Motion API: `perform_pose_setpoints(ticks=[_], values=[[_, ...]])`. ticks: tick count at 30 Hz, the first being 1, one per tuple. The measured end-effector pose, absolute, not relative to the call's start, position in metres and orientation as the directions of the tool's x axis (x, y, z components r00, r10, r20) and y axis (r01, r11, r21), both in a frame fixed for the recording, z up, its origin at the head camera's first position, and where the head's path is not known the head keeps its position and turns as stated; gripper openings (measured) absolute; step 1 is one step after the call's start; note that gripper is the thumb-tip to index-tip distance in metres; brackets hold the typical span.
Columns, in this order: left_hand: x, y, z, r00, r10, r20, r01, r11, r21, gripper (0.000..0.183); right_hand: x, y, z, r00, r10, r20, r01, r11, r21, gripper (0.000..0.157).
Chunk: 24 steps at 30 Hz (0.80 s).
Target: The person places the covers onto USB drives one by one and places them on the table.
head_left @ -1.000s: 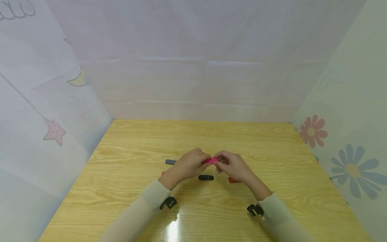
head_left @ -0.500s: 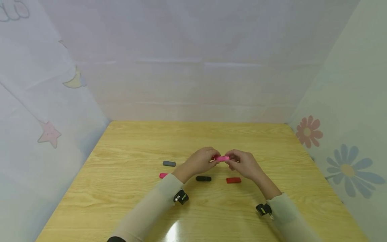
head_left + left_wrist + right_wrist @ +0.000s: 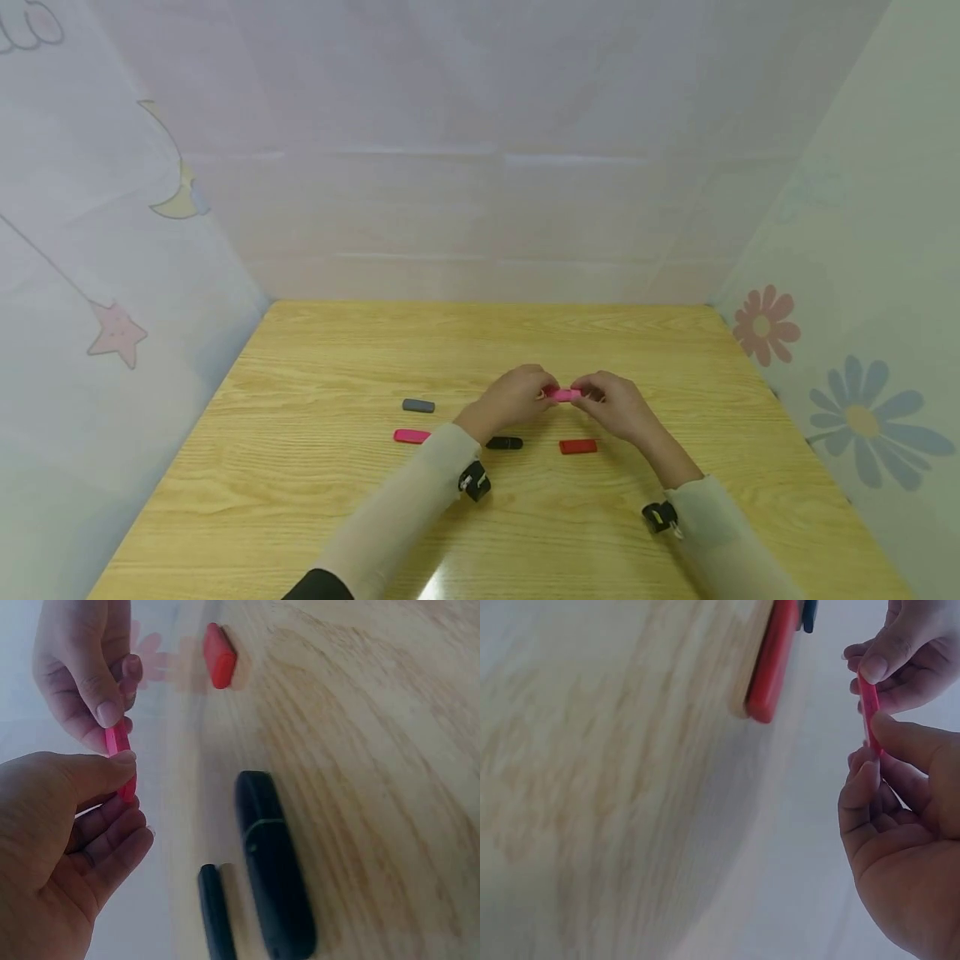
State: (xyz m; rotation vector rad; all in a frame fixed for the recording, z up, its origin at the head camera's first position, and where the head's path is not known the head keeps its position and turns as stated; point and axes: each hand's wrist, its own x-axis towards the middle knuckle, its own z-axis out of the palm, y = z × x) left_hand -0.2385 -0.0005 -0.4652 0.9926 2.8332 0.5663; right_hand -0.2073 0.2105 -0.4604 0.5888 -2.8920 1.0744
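My left hand [image 3: 513, 397] and my right hand [image 3: 613, 404] meet above the table, each pinching one end of a small, flat pink stick [image 3: 566, 395]. In the left wrist view the pink stick [image 3: 120, 746] runs between the two thumbs and fingertips. The right wrist view shows the same pink stick [image 3: 869, 705], its ends covered by fingers. Below the hands lie a black stick [image 3: 505, 443] with a pale line across it and a red stick [image 3: 578, 447]. Another pink stick [image 3: 411, 436] lies by my left sleeve, partly covered by it.
Farther left on the wooden table [image 3: 315, 358] lies a grey stick [image 3: 418, 406]. A pale fabric backdrop [image 3: 420, 225] with printed shapes stands behind the table and along both sides. Dark wrist cameras [image 3: 475, 482] sit on both cuffs.
Both hands have moved right together with the pink stick, and the view has shifted slightly. The grey, red and second pink sticks on the table now show more fully.
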Motion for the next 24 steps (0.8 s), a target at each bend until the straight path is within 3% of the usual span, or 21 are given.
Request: perform_pose_setpoints(ticks=[8,24], values=[[-0.242,0.018,-0.478,-0.782,0.623,-0.026,0.6,0.762,0.242,0.018,-0.216,0.214,-0.469,-0.932,-0.359,0.051,-0.324,0.762,-0.56,0.01],[-0.236,0.031,-0.48,-0.804,0.587,-0.096,0.585,0.809,0.052,0.022,-0.228,0.215,-0.484,-0.931,-0.357,-0.08,-0.259,0.798,-0.545,0.012]])
